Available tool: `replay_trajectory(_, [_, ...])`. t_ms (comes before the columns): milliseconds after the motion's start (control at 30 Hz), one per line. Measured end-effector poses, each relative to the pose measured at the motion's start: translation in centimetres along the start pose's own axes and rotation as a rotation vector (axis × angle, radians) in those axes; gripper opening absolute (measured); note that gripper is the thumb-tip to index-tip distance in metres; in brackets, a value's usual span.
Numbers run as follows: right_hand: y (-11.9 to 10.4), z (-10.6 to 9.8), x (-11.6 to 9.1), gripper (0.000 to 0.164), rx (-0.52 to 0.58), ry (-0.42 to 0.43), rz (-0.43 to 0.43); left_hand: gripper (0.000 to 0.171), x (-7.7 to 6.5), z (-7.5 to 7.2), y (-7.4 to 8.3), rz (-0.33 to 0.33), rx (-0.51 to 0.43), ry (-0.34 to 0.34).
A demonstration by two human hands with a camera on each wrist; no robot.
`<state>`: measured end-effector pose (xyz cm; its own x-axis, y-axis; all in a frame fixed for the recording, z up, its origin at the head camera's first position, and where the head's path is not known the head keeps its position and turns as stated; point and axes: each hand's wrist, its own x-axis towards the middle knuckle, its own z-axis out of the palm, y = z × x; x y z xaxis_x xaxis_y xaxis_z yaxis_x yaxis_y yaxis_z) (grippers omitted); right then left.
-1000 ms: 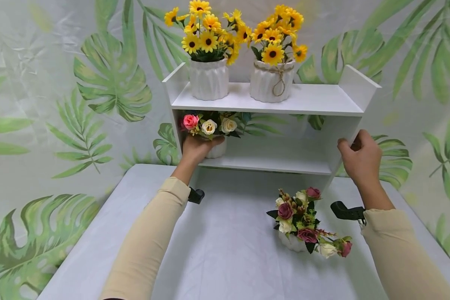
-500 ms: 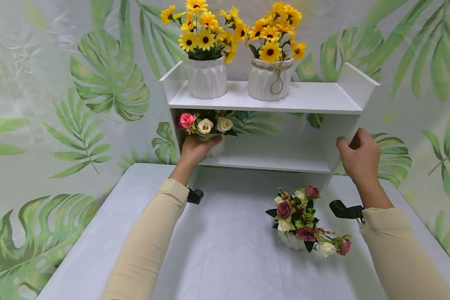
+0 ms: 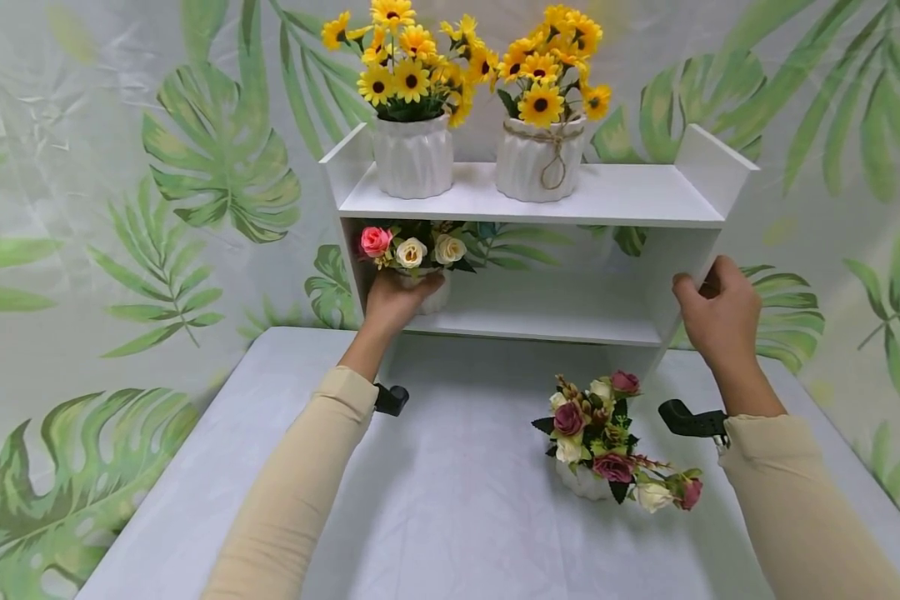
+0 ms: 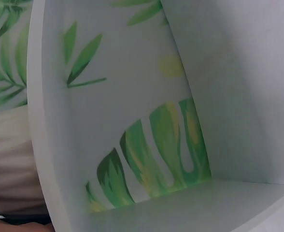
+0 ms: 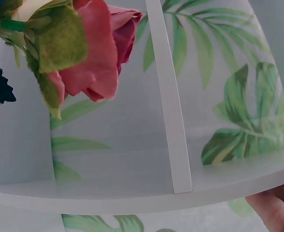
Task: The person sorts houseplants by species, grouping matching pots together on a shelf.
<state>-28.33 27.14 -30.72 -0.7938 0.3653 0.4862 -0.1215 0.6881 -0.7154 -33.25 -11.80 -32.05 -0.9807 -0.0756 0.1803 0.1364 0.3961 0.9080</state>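
In the head view my left hand (image 3: 392,304) grips a white flowerpot (image 3: 435,298) of pink and cream roses (image 3: 411,252). This pot is at the left end of the middle level of a white shelf unit (image 3: 562,308), beside its left panel. The hand covers much of the pot. My right hand (image 3: 722,321) holds the unit's right side panel (image 3: 667,283) by its edge, thumb toward the inside. Part of that hand (image 5: 272,210) shows at the lower right corner of the right wrist view, against the white panel edge (image 5: 132,205).
Two white pots (image 3: 414,158) of yellow daisies (image 3: 412,79) stand on the top level. A pot of mauve and cream roses (image 3: 596,433) is on the white-covered table (image 3: 457,533), front right of the unit. Behind hangs a leaf-patterned backdrop (image 3: 225,158).
The head view has shifted slightly. My left wrist has dipped a little, with the hand still at the rose pot. The right hand keeps its place on the side panel.
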Motion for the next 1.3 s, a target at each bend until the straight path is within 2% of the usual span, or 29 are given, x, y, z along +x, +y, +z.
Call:
replay_trajectory(67, [0.0,0.0,0.0,0.037,0.004,0.000,-0.001,0.091,-0.7,0.0,-0.2,0.008,0.001,0.017])
replay_trajectory(133, [0.1,-0.1,-0.1,0.038,0.004,-0.003,-0.002,0.091,-1.9,0.0,-0.6,0.030,0.007,0.063])
replay_trajectory(267, [0.0,-0.1,-0.2,0.037,0.008,-0.006,-0.009,0.063,-5.4,0.5,-2.0,0.167,-0.027,0.197])
replay_trajectory(333, [-0.1,-0.1,-0.1,0.037,0.012,-0.008,-0.015,0.046,-7.2,1.0,-3.0,0.234,-0.041,0.224])
replay_trajectory(367, [-0.1,-0.1,-0.1,0.037,0.014,-0.006,-0.018,0.038,-7.9,1.3,-3.5,0.250,-0.048,0.207])
replay_trajectory(433, [-0.2,-0.1,-0.1,0.037,0.016,-0.003,-0.022,0.027,-9.2,1.9,-4.3,0.257,-0.045,0.127])
replay_trajectory(567, [0.0,-0.1,-0.1,0.036,0.012,-0.002,-0.016,0.017,-10.6,3.6,-5.5,0.213,0.031,-0.099])
replay_trajectory(667, [0.1,-0.1,-0.2,0.037,0.008,-0.005,-0.013,0.017,-11.2,5.3,-6.0,0.181,0.075,-0.265])
replay_trajectory(767, [0.2,0.0,-0.2,0.038,0.006,-0.008,-0.012,0.021,-11.7,7.4,-6.5,0.137,0.076,-0.431])
replay_trajectory(900, [0.2,0.0,-0.2,0.039,0.010,-0.020,-0.006,0.025,-12.3,10.1,-7.0,0.076,0.056,-0.591])
replay_trajectory(1033, [0.1,0.0,-0.2,0.040,0.012,-0.027,-0.006,0.026,-12.5,12.0,-7.2,0.050,0.015,-0.640])
replay_trajectory(1200, [0.1,0.0,-0.1,0.039,-0.003,-0.006,-0.026,0.032,-13.1,14.1,-6.8,0.041,-0.005,-0.637])
replay_trajectory(1300, [0.1,-0.1,0.0,0.039,-0.007,-0.004,-0.028,0.044,-13.7,15.6,-6.6,0.057,0.003,-0.634])
